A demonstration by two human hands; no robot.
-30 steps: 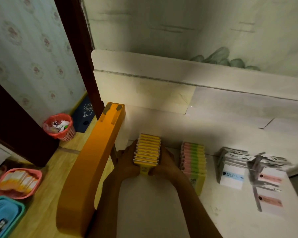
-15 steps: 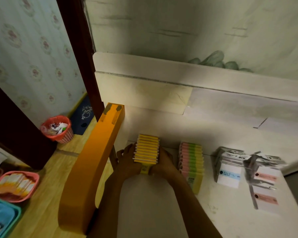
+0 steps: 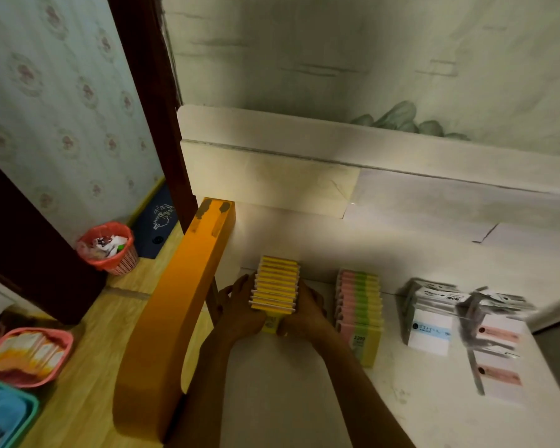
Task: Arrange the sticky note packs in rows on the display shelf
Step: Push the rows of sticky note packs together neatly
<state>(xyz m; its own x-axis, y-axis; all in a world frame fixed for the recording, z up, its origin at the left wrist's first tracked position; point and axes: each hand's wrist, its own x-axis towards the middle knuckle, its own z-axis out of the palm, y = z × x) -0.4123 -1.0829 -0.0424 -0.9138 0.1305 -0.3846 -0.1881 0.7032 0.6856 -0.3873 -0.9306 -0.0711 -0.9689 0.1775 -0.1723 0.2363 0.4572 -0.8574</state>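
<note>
We are squaring up the row of yellow sticky note packs (image 3: 276,283) on the display shelf (image 3: 304,399), and to do this well we should press from both sides evenly, so that the packs stand edge to edge and none slides out of line. We judge it best to keep the pressure light, because the packs stand on edge, one behind another, and a hard squeeze could make the middle ones pop up. The row should also run parallel to the pink and green row (image 3: 359,305), which we take as our landmark.

The yellow row stands to the left of the pink and green row, apart from it, with a strip of bare shelf between them. The left hand (image 3: 240,313) lies against the left side of the yellow row and the right hand (image 3: 306,313) against its right side, so the row is held between the two. The fingers of both hands curl around the near end of the row and grip it; the frontmost pack shows between the thumbs. How far the fingertips reach along the sides we cannot tell.

To the right of the pink and green row, well apart, stand the white packs in clear wrappers (image 3: 430,318), and further right the packs with pink labels (image 3: 495,337). Far left of the landmark, beyond the orange side panel (image 3: 175,318), there is a red waste basket (image 3: 107,248) on the floor.
</note>
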